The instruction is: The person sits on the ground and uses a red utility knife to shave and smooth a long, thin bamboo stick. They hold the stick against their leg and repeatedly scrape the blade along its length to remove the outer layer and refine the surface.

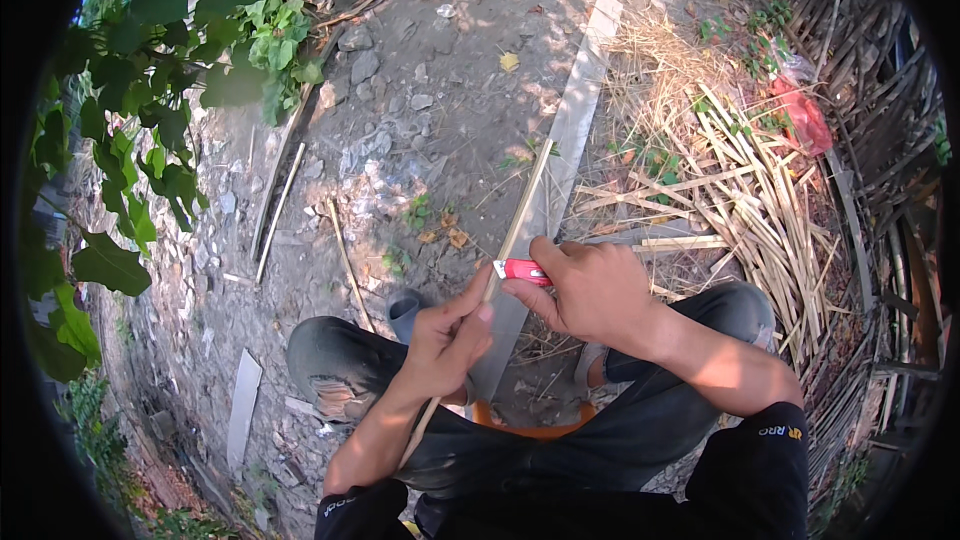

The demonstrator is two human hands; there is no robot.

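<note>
My left hand (442, 345) is closed round a long, thin bamboo strip (527, 202). The strip slants from beside my left forearm up to the far middle, across my lap. In my right hand (605, 292) is a small red-handled tool (528, 272), gripped between thumb and fingers. Its pale front end meets the strip just beyond my left fingers; whether a blade is out there is too small to tell. Both hands are above the gap between my bent knees, close together.
A long grey board (580, 95) lies ahead on the dirt. To its right is a heap of split strips (765, 225) by a red plastic bag (800, 118). Leafy branches (110, 265) hang at left. A grey cup-like object (403, 315) sits near my left knee; an orange seat edge (535, 430) shows below.
</note>
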